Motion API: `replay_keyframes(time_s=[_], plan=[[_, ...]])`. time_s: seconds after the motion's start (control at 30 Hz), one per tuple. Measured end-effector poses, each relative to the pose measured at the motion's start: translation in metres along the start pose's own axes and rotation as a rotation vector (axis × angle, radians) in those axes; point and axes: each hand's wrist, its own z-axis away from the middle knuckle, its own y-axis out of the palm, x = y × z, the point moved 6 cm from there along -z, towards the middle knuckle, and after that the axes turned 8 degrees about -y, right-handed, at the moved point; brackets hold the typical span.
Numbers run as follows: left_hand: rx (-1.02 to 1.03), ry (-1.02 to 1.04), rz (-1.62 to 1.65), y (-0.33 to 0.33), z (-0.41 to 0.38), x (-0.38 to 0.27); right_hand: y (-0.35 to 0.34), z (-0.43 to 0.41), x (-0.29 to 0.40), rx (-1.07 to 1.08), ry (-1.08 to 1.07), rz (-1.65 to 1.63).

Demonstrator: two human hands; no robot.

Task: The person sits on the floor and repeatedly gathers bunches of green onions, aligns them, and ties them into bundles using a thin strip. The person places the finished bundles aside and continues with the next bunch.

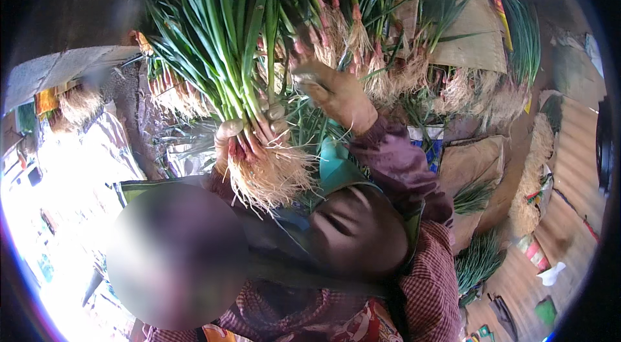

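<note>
My left hand point(227, 136) grips a thick bunch of green onions point(247, 99) upright near my lap. Its long green leaves point away from me, and its pale, stringy roots point(271, 174) hang towards me. Fingertips show at the right side of the stems, with the thumb across the front. To the right of this bunch, my right hand point(339, 97) reaches out from a purple sleeve, fingers extended and slightly apart. No held thing shows in it. Just beyond its fingertips lie more green onions point(335, 27) with reddish stems and tangled roots.
Further bunches of green onions point(519, 36) lie at the right, partly on beige sacking point(468, 46). A brown sack point(473, 167) lies right of my sleeve, with more green leaves point(480, 262) below it. Loose trimmings point(305, 121) are scattered between my hands. Bright sunlight washes out the left side.
</note>
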Motion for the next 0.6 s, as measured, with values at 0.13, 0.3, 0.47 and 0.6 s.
replay_keyframes(time_s=[0.13,0.3,0.47,0.6], plan=[[0.176,0.010,0.048,0.010,0.000,-0.003,0.047,-0.018,0.014,0.308,-0.088,0.093],[0.068,-0.051,0.047,0.009,0.011,0.014,0.089,0.059,-0.138,0.622,0.000,0.665],[-0.181,-0.098,-0.120,0.013,0.045,0.007,0.011,0.090,-0.082,0.555,0.076,0.666],[-0.004,-0.133,-0.161,0.026,0.072,0.012,-0.015,0.006,0.093,0.302,-0.333,0.708]])
